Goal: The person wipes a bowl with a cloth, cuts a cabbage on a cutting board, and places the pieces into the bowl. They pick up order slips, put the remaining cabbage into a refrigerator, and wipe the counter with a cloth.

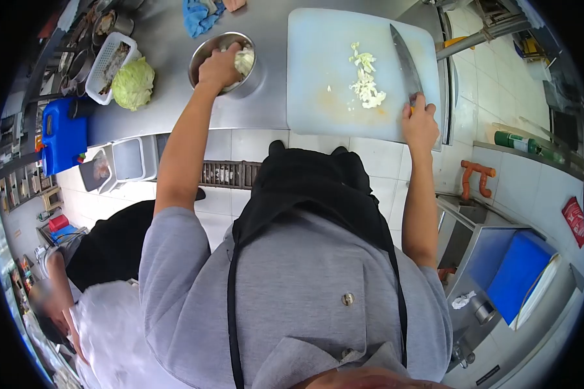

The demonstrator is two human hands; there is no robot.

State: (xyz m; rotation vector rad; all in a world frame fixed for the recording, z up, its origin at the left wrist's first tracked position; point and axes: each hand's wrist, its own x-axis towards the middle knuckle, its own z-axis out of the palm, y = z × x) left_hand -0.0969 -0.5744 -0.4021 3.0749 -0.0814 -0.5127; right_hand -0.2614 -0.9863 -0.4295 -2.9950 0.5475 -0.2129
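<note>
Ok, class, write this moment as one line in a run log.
left hand in metal bowl with cut cabbage | right hand gripping knife | blade over cutting board, beside cabbage bits | cabbage head left of bowl

Left hand (219, 67) in bowl (194, 72), right hand (422, 123) on knife (405, 59)

The left hand touches pale pieces (244, 59) inside. The knife extends over the white board's (324, 71) right side, near chopped cabbage (368, 89). Far left, a whole cabbage (133, 83) sits against a white basket (96, 72)
</note>
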